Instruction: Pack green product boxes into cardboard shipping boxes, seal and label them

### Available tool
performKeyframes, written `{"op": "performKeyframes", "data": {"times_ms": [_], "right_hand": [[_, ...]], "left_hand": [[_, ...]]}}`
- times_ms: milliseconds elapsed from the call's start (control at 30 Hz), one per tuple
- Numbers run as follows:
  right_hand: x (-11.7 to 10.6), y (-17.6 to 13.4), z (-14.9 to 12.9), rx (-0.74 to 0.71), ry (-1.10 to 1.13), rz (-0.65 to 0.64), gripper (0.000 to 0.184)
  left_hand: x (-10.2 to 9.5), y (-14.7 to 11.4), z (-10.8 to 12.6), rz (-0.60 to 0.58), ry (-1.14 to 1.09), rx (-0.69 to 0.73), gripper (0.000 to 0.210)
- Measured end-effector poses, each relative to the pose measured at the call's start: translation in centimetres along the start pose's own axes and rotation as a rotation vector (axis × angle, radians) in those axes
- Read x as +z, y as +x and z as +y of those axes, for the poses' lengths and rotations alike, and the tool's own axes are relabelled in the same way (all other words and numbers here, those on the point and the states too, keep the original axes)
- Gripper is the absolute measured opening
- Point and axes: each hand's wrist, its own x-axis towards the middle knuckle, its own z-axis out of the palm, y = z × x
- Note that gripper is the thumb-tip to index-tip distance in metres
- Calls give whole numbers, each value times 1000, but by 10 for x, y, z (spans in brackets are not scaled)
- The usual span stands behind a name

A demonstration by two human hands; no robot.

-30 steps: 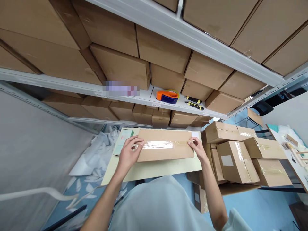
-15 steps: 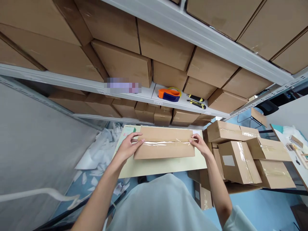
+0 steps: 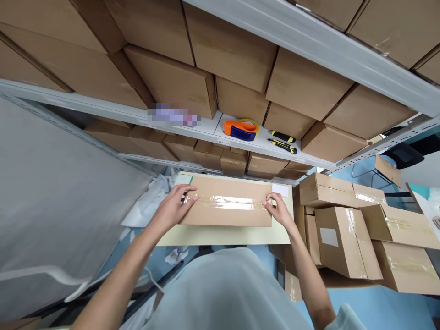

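On the bench: flat cardboard box (image 3: 227, 207) lies long side across the pale bench (image 3: 223, 234), sealed along its top seam with clear tape (image 3: 227, 202).
Left hand: left hand (image 3: 173, 208) at the box's left end, fingers spread open and pressing flat on the tape end, not closed round anything.
Right hand: right hand (image 3: 280, 211) at the right end, fingertips pinching or pressing the tape end at the edge; cannot tell which.
Handling: stiff corrugated card, likely light for its size; taped strip is slick, bare card gives better friction.
Where to hold: judged best at the two short ends, palms under or against the sides, off the tape.
Around: tape dispenser (image 3: 239, 129) and two utility knives (image 3: 282, 141) on the far shelf; taped boxes (image 3: 347, 238) stacked to the right.
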Motion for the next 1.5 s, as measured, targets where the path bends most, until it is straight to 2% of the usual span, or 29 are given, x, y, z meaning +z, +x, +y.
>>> {"op": "performKeyframes", "data": {"times_ms": [100,267,467,667,800,967,1133,1267,1367,1500], "right_hand": [[0,3,3,-13,-27,-13,30],[0,7,9,-41,-38,-14,31],[-1,1,7,-68,-54,6,28],[0,-6,-4,-40,-117,28,29],[5,-12,-16,6,-196,76,29],[17,-25,-40,10,-392,185,26],[26,-31,-64,-62,-661,324,22],[28,-28,-95,-92,-768,314,20],[28,-21,-127,-125,-801,283,20],[24,-1,-172,-177,-832,277,22]], "left_hand": [[2,0,2,-1,113,11,52],[9,0,5,20,164,-17,53],[5,0,6,0,80,-34,57],[1,6,-3,-23,70,-11,59],[4,3,-9,-10,50,55,52],[11,-1,-8,102,31,205,42],[17,6,9,119,32,401,34],[12,20,30,79,-49,495,35],[-6,33,55,74,-135,535,33],[-43,52,98,74,-278,596,34]]}}
